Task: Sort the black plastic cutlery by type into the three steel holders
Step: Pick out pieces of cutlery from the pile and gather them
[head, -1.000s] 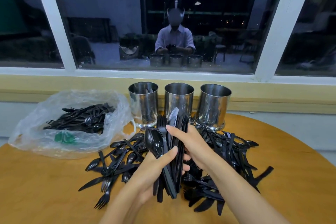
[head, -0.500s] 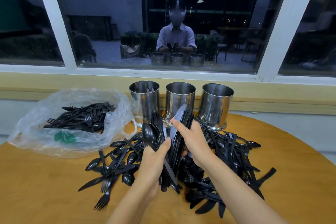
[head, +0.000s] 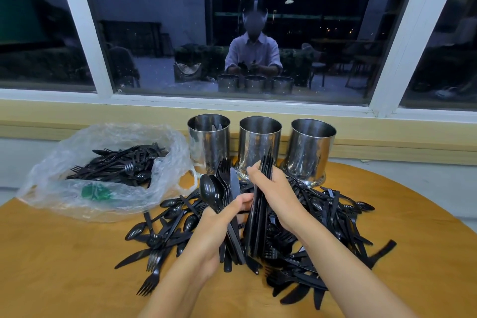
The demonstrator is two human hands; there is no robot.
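Three steel holders stand in a row at the table's far edge: left holder (head: 208, 144), middle holder (head: 260, 146), right holder (head: 312, 148). The left one shows a few black tips inside. My left hand (head: 222, 224) grips an upright bunch of mixed cutlery (head: 219, 188): spoons, forks and a knife. My right hand (head: 273, 188) holds a separate stack of black knives (head: 259, 227), upright, just right of the bunch. A loose pile of black cutlery (head: 322, 219) spreads over the table beneath both hands.
A clear plastic bag (head: 77, 183) with more black cutlery lies at the left. The round wooden table (head: 64, 253) ends at a yellow window sill (head: 387, 142). The dark window reflects a seated person.
My right hand has pulled the knives apart from the bunch in my left hand; a gap now shows between the two groups. Both hands have risen slightly toward the holders.
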